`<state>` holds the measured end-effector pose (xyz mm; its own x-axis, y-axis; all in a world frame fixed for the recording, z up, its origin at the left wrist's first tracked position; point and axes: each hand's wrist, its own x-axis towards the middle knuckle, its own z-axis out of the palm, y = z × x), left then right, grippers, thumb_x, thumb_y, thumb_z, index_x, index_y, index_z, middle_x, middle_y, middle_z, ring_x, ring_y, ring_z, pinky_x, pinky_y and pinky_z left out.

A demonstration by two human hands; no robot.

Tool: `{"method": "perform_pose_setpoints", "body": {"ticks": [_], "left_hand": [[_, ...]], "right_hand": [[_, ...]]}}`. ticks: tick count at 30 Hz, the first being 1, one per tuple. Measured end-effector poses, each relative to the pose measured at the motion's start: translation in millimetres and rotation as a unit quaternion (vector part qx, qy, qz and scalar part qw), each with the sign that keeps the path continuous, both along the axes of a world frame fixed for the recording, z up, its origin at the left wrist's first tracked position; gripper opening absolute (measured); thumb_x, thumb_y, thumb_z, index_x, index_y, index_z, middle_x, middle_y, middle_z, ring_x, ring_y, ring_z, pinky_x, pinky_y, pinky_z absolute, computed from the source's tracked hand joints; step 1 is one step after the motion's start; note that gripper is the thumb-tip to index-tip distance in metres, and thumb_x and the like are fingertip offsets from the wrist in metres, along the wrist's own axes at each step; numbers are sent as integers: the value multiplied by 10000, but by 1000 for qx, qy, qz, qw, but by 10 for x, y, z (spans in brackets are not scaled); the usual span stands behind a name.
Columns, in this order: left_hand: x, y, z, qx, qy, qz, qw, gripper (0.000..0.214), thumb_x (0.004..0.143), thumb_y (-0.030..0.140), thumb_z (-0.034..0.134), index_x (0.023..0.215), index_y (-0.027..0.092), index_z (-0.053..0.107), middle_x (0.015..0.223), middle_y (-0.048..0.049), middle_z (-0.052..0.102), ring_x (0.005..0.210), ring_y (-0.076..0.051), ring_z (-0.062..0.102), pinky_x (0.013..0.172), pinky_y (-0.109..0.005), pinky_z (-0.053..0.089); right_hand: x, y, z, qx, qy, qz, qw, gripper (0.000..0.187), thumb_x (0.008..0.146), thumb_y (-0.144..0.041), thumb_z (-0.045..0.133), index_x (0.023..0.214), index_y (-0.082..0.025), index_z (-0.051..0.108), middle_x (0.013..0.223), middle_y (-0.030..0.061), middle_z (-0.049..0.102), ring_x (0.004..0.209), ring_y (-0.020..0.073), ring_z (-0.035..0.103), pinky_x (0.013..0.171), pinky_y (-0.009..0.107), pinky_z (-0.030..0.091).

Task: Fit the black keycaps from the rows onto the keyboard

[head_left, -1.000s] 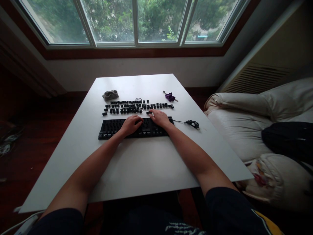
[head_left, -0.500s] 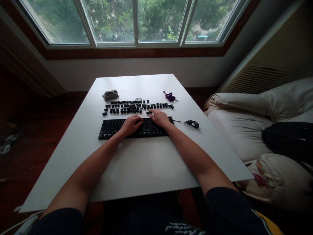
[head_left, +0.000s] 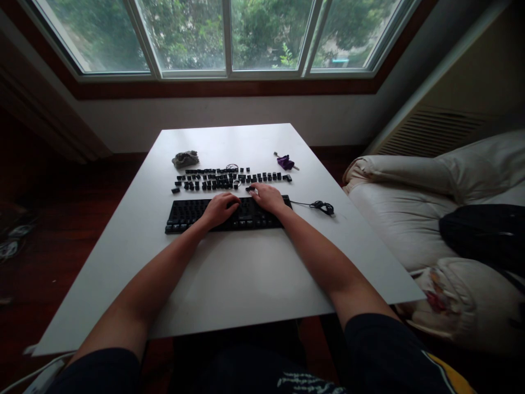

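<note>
A black keyboard (head_left: 188,210) lies on the white table (head_left: 229,284), many of its keys bare of caps, with some caps along its front row. Over its middle rests my left hand (head_left: 221,209), fingers curled and closed; whatever they may hold is hidden. My right hand (head_left: 267,197) reaches across the keyboard's right part, its fingertips closed on a black keycap (head_left: 250,189) just beyond the back edge. Loose black keycaps (head_left: 223,180) stand in rows behind the keyboard, with thin wire loops (head_left: 232,167) among them.
A grey cloth (head_left: 185,159) lies at the back left, and a purple cloth-like item (head_left: 285,162) with a stick at the back right. The keyboard's coiled cable (head_left: 322,207) is to the right. A pale sofa (head_left: 394,202) stands beside the table; a window (head_left: 262,38) is ahead.
</note>
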<state>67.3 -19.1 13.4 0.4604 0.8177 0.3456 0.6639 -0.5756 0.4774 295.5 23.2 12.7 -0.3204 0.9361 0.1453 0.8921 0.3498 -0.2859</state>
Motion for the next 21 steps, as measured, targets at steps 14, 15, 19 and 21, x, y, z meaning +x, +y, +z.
{"method": "perform_pose_setpoints", "body": {"ticks": [14,15,19,21], "left_hand": [[-1,-10,13,-3,3,-1,1000,214,929,311,542,1010,223,719,1008,-58,692,966,-227,627,892,-366,489],[0,-10,11,-3,2,-2,1000,217,931,313,539,1010,223,720,1008,-59,692,969,-228,627,894,-367,489],[5,-12,4,-6,-1,1,1000,220,933,315,536,1007,225,722,1014,-58,694,977,-229,629,906,-370,488],[6,-13,-1,-7,-5,2,1000,214,931,313,541,1002,228,724,1013,-56,695,971,-229,630,906,-370,489]], "right_hand": [[-8,-2,8,-5,-4,-2,1000,400,1019,-419,436,1355,-241,561,1308,92,657,1170,258,606,969,368,448],[-9,-2,9,-7,-4,-3,1000,401,1020,-420,437,1357,-242,558,1311,92,655,1173,257,604,971,368,446],[-11,-3,12,-9,-2,-3,1000,404,1020,-427,441,1361,-243,554,1318,90,651,1181,256,601,974,367,444],[-10,1,4,-9,-1,-3,1000,405,1019,-428,443,1362,-242,553,1317,90,651,1182,257,601,972,367,444]]}}
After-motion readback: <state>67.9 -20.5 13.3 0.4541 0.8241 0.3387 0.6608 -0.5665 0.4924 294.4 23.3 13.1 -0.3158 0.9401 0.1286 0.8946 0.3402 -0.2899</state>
